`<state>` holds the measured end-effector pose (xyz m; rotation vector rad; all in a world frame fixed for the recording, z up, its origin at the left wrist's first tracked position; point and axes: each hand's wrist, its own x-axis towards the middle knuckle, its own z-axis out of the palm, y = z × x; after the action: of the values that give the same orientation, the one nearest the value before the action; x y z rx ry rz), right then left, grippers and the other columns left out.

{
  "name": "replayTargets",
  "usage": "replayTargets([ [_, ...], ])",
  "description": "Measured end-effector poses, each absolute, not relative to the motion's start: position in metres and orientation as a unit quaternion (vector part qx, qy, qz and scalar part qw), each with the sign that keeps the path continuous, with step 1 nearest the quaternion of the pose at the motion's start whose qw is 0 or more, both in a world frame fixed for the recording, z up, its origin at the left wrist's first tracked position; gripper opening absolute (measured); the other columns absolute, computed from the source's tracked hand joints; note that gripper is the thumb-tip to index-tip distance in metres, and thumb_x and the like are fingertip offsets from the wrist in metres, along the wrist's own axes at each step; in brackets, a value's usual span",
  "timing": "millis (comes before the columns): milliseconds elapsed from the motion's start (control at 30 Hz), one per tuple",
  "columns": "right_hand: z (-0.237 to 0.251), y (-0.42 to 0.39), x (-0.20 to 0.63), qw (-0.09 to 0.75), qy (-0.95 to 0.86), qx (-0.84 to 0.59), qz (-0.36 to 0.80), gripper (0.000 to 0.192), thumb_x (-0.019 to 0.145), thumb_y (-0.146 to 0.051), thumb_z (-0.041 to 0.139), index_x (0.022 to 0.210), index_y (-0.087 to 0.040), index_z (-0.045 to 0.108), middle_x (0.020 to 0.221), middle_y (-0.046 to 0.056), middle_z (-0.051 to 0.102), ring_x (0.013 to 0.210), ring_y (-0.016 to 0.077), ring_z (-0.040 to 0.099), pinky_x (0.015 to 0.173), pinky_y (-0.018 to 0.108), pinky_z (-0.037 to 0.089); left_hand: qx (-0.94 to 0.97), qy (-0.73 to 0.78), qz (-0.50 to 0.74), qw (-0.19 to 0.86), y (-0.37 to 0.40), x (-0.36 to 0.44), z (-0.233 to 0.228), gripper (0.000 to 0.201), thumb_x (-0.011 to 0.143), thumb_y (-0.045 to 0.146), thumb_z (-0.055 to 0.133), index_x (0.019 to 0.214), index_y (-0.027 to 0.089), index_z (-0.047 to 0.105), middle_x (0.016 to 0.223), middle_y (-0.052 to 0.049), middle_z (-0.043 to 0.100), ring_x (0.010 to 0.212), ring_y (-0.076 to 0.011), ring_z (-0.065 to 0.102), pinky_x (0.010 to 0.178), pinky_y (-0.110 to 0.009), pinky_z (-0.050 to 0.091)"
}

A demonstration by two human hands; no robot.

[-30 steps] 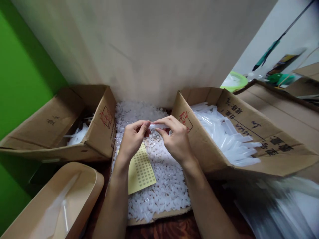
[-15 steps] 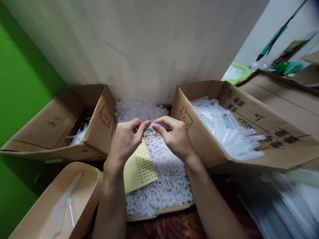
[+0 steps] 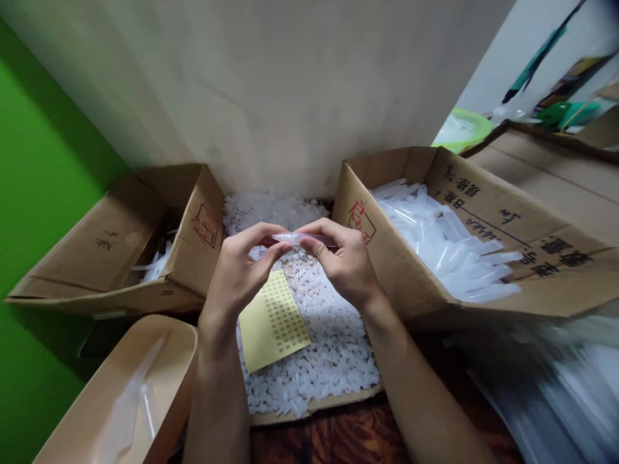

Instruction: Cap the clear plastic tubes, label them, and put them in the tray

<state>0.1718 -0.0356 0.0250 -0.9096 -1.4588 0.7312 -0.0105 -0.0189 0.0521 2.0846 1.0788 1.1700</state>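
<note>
Between my two hands lies a slim translucent plastic tube [image 3: 288, 238], level, with its tapered end pointing left. My left hand [image 3: 244, 261] pinches it near that narrow end with thumb and fingers. Around the other part, my right hand [image 3: 341, 258] is closed, hiding much of the tube's length. Below the hands, a yellow sheet with rows of small round stickers [image 3: 273, 322] rests on a spread of small whitish translucent plastic pieces [image 3: 333, 351]. Those pieces are heaped over a flat piece of cardboard [image 3: 345, 398].
At right stands a cardboard box [image 3: 512, 258] full of translucent tubes [image 3: 445, 245]. Another cardboard box [image 3: 87, 251] at left holds a few whitish pieces. A tan plastic bin [image 3: 186, 341] sits front left. A pale panel [image 3: 280, 96] rises behind, beside a green wall [image 3: 39, 167].
My left thumb and fingers have shifted apart slightly, so the tube's tapered end now shows. Both hands stay close together over the plastic pieces. The view has shifted slightly.
</note>
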Motion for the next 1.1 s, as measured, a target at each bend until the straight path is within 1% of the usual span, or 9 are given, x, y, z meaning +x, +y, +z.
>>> replayTargets([
  [167,0.02,-0.033,0.173,0.592,-0.679,-0.363,0.239,0.006,0.092,-0.019,0.075,0.098,-0.02,0.076,0.092,0.002,0.074,0.085,0.0174,0.072,0.074,0.029,0.059,0.751,0.425,0.404,0.304,-0.019,-0.008,0.048,0.06,0.105,0.054,0.047,0.058,0.019,0.061,0.054,0.0,0.062,0.051,-0.0124,0.058,0.052,-0.026,0.041],
  [333,0.018,-0.036,0.166,0.591,-0.657,-0.395,0.25,0.007,0.097,-0.025,0.071,0.096,-0.02,0.076,0.089,0.002,0.075,0.08,0.0155,0.07,0.071,0.028,0.055,0.781,0.419,0.417,0.203,-0.017,-0.002,0.046,0.035,0.103,0.039,0.058,0.074,0.02,0.065,0.064,0.002,0.063,0.059,-0.0124,0.056,0.057,-0.025,0.041],
  [500,0.027,-0.04,0.162,0.622,-0.542,-0.402,0.397,0.02,0.093,-0.037,0.073,0.087,-0.018,0.074,0.066,-0.002,0.065,0.051,0.0093,0.055,0.047,0.023,0.042,0.807,0.353,0.463,0.099,-0.013,0.001,0.044,0.023,0.103,0.035,0.058,0.086,0.021,0.064,0.079,-0.002,0.068,0.07,-0.0146,0.061,0.069,-0.027,0.049],
  [600,0.025,-0.034,0.162,0.605,-0.504,-0.418,0.454,0.025,0.087,-0.041,0.076,0.08,-0.018,0.072,0.057,-0.004,0.059,0.043,0.0084,0.047,0.04,0.023,0.034,0.819,0.367,0.42,0.134,-0.009,-0.005,0.041,0.021,0.103,0.036,0.057,0.092,0.022,0.067,0.085,-0.003,0.073,0.077,-0.017,0.066,0.073,-0.028,0.051],
  [733,0.01,-0.024,0.159,0.617,-0.486,-0.522,0.333,0.016,0.076,-0.03,0.082,0.079,-0.018,0.072,0.064,-0.002,0.064,0.055,0.0119,0.055,0.051,0.025,0.04,0.818,0.515,0.163,0.198,-0.003,-0.015,0.021,0.013,0.094,0.03,0.068,0.103,0.023,0.074,0.106,-0.006,0.078,0.097,-0.0231,0.071,0.089,-0.034,0.052],
  [833,0.001,-0.02,0.157,0.618,-0.498,-0.538,0.284,0.011,0.079,-0.027,0.079,0.081,-0.019,0.072,0.069,-0.001,0.065,0.06,0.0133,0.055,0.058,0.027,0.041,0.775,0.609,0.026,0.165,-0.001,-0.017,0.002,0.014,0.075,0.018,0.083,0.087,0.019,0.075,0.099,-0.011,0.079,0.096,-0.0325,0.071,0.094,-0.045,0.049],
  [900,-0.001,-0.018,0.16,0.606,-0.532,-0.537,0.249,0.017,0.085,-0.032,0.074,0.077,-0.019,0.068,0.074,0.0,0.064,0.064,0.0144,0.054,0.063,0.029,0.041,0.768,0.621,0.022,0.154,0.001,-0.015,-0.002,0.015,0.071,0.012,0.082,0.082,0.018,0.073,0.097,-0.013,0.079,0.097,-0.0358,0.071,0.095,-0.051,0.046],
  [967,-0.002,-0.017,0.166,0.579,-0.565,-0.541,0.231,0.026,0.09,-0.034,0.067,0.07,-0.02,0.061,0.075,0.001,0.062,0.069,0.0157,0.054,0.067,0.031,0.041,0.774,0.615,0.035,0.147,0.002,-0.013,0.002,0.011,0.079,0.012,0.074,0.088,0.019,0.073,0.102,-0.012,0.079,0.103,-0.0352,0.07,0.098,-0.051,0.043],
  [1100,-0.002,-0.016,0.178,0.516,-0.587,-0.527,0.333,0.012,0.09,-0.025,0.06,0.084,-0.019,0.068,0.08,0.002,0.067,0.077,0.0183,0.06,0.073,0.031,0.044,0.795,0.57,0.109,0.173,-0.001,-0.015,0.026,0.02,0.097,0.021,0.054,0.098,0.021,0.074,0.097,-0.007,0.079,0.095,-0.0267,0.071,0.092,-0.041,0.048],
])
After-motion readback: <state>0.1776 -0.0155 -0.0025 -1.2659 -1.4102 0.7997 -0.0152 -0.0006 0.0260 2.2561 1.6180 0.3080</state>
